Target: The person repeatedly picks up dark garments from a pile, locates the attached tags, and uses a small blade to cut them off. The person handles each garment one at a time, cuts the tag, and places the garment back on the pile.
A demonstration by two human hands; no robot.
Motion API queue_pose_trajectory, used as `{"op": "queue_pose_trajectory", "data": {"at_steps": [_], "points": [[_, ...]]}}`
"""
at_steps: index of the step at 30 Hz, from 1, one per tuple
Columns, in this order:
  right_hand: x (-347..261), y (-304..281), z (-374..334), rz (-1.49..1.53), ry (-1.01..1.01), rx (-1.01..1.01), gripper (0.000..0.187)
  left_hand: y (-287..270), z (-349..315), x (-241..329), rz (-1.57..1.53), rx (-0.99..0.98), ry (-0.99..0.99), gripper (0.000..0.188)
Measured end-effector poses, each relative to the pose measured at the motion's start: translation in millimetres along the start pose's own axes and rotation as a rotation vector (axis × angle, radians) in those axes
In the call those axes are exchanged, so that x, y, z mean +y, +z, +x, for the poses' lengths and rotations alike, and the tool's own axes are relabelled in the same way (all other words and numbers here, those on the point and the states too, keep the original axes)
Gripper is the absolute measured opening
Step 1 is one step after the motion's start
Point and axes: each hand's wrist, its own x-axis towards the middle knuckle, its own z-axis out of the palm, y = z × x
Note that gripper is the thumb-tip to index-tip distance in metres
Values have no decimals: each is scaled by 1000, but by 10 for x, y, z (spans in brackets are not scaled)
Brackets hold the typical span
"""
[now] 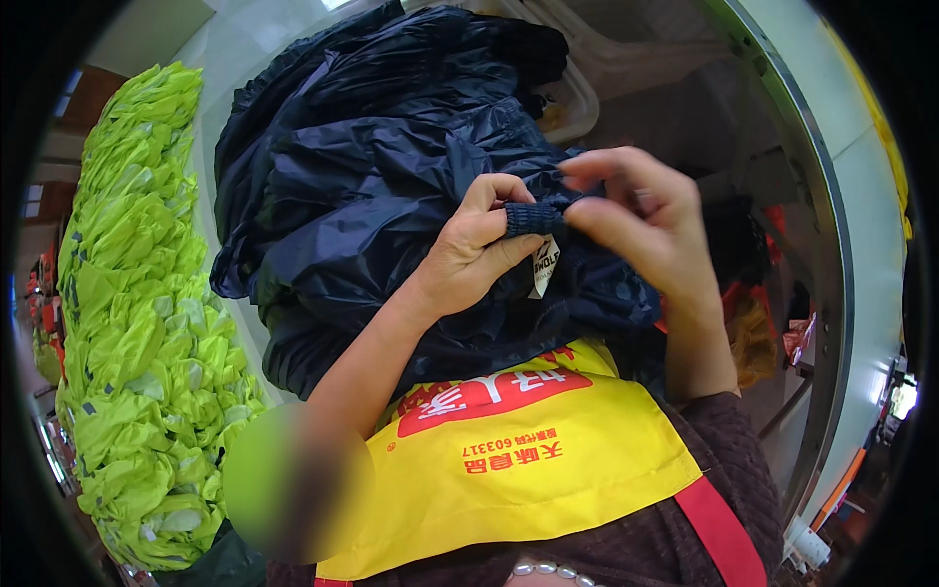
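A heap of shiny navy garments [362, 186] with gathered elastic edges lies in front of me. My left hand [474, 245] is closed on a ribbed elastic edge of a navy garment [531, 220], fingers curled round it and thumb below. A white tag [544, 267] hangs from the fabric just under that grip. To the right, my right hand [646, 220] holds dark fabric of the same garment between thumb and forefinger. Its other fingers are curled, and the exact pinch point is partly hidden.
Along the left lies a long pile of bright yellow-green garments [147, 333] with grey strips. A pale plastic bin [584, 103] stands behind the navy heap. On the right runs a metal-edged table rim [831, 215], with orange and red wrappings [753, 338] below it. I wear a yellow apron [528, 479].
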Motion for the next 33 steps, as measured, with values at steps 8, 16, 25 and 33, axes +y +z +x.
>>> {"op": "queue_pose_trajectory", "data": {"at_steps": [8, 16, 25, 33], "points": [[437, 252, 25, 306, 108, -127, 21, 35, 25, -76, 258, 40, 32, 13], [437, 337, -18, -31, -211, 146, 10, 14, 34, -31, 296, 32, 5, 13], [190, -32, 175, 298, -54, 83, 19, -29, -28, -146, 54, 88, -139, 10], [295, -320, 142, -395, -95, -401, 34, -45, -30, -121, -32, 76, -42, 8]]}}
